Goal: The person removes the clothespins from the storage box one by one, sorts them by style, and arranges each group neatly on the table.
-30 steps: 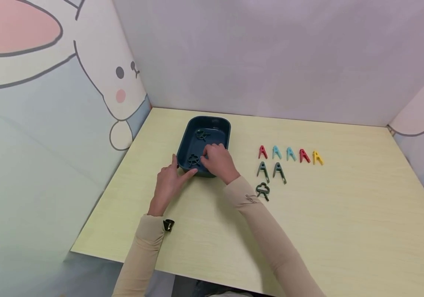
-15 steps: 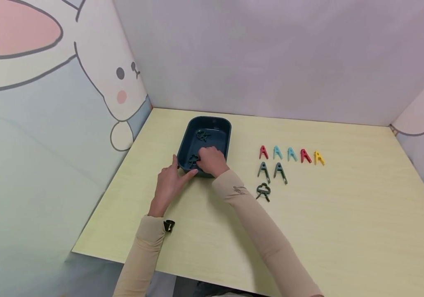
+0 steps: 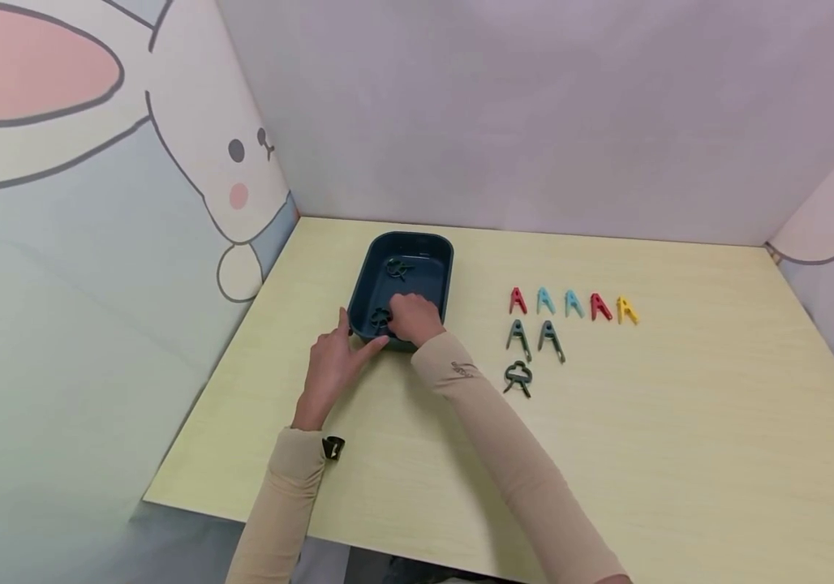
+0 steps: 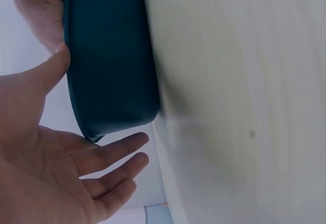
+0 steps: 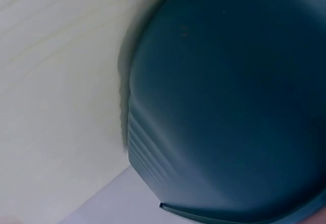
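A dark blue rectangular tub (image 3: 361, 280) stands on the table. My left hand (image 3: 333, 365) steadies its near left corner, thumb on the rim and the other fingers spread along the outside, as the left wrist view shows. My right hand (image 3: 415, 319) reaches inside at the near end, fingers bent down; its fingertips are hidden, so I cannot tell whether they grip anything. Just left of it lies a dark green plant clip (image 3: 380, 317), partly beside those fingers. Another green plant clip (image 3: 397, 268) lies toward the tub's far end. The right wrist view is filled by the tub's outer wall (image 5: 219, 102).
Right of the tub, a row of small clips runs from a red clip (image 3: 518, 300) to a yellow clip (image 3: 626, 310). Below it lie two larger green clips (image 3: 518, 339) and one plant clip (image 3: 518, 378). A wall (image 3: 534, 122) rises behind the table (image 3: 680, 454).
My right hand has shifted slightly left and nearer within the tub, coming close to the near plant clip. My left hand and the row of clips stay in place.
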A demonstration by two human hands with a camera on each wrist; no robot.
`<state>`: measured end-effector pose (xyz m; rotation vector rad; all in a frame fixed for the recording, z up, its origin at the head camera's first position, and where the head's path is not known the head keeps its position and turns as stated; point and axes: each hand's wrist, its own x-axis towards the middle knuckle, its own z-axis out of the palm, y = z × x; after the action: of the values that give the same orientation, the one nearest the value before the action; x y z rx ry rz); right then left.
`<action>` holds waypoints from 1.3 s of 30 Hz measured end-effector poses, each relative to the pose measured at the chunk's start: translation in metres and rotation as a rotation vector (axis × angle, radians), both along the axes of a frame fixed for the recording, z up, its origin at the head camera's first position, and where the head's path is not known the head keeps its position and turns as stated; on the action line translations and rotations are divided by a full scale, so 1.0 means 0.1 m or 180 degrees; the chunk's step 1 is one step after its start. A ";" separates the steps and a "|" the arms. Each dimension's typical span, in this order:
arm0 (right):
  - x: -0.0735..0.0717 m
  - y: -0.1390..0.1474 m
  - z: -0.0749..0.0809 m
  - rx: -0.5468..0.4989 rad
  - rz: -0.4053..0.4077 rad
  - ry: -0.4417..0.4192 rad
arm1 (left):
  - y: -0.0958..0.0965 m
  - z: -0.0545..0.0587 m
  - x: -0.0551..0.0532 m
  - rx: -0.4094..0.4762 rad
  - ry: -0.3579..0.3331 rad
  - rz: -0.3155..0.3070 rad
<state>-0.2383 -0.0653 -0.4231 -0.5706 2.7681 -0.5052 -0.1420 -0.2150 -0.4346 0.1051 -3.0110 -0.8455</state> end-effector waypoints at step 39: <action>0.47 1.00 0.09 -0.0808 -0.0244 0.1916 | 0.01 0.01 0.01 -0.0030 0.0039 -0.0001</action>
<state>-0.1913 0.0350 -0.4145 -0.7826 3.3261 -0.8262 -0.1407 -0.2142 -0.4332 0.0989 -3.0035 -0.8288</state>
